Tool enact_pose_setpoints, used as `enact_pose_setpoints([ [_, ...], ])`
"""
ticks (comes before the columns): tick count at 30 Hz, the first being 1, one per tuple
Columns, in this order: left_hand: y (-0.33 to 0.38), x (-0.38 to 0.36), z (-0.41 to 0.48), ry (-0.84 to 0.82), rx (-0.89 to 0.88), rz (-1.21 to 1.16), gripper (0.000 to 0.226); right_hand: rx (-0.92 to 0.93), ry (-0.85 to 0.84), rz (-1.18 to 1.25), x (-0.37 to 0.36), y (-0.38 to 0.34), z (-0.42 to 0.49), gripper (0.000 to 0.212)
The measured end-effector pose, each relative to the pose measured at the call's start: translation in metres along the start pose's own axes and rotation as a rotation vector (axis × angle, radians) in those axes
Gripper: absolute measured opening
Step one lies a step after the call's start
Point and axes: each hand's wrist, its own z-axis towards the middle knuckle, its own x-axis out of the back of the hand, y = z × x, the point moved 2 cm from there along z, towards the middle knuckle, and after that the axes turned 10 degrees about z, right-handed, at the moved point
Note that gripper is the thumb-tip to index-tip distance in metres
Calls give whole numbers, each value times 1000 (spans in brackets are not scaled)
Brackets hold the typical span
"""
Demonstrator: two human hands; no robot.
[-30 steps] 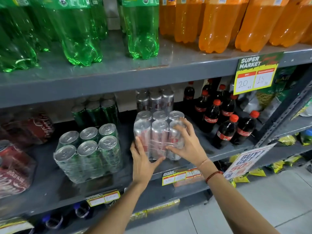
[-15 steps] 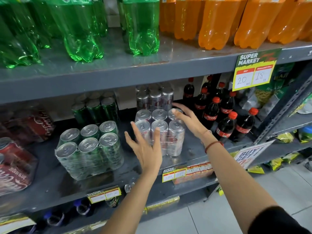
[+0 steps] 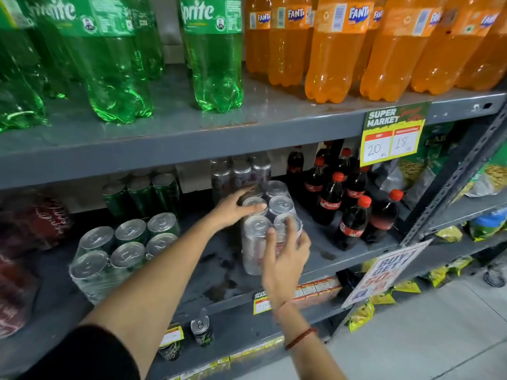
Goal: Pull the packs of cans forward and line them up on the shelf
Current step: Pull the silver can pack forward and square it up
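Observation:
A shrink-wrapped pack of silver cans (image 3: 253,244) stands on the grey middle shelf (image 3: 219,286), its narrow two-can side facing the front. My left hand (image 3: 233,211) lies over the can tops on the pack's left side, fingers curled across them. At the front right corner, my right hand (image 3: 285,260) clasps the pack. A second silver pack (image 3: 238,172) sits behind it at the back. To the left a pack of green cans (image 3: 120,252) stands near the front, with another green pack (image 3: 141,193) behind.
Red can packs (image 3: 16,286) fill the far left. Small cola bottles (image 3: 354,215) stand close to the right of the silver pack. A price card (image 3: 392,134) hangs from the upper shelf, a promo sign (image 3: 384,272) juts out lower right. A loose can (image 3: 201,330) sits below.
Half a second ago both hands were off the pack with fingers spread. Now both are on it, and the pack has turned from its wide side to its narrow side facing front.

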Motion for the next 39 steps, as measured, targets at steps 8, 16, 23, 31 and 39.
enact_pose_setpoints([
  [8, 11, -1, -13, 293, 54, 48, 51, -5, 37, 150, 18, -4, 12, 62],
  [16, 38, -117, -107, 621, 146, -140, 95, -73, -594, -144, 10, -10, 150, 68],
  [23, 23, -98, -85, 578, 186, -63, 106, 18, -466, -94, 11, 6, 139, 50],
  [31, -22, -13, -68, 247, 2, 52, 101, 80, -518, -367, 34, 0, 105, 77],
  [39, -22, -9, -69, 236, 18, 12, 102, 13, -696, -478, 29, 1, 103, 109],
])
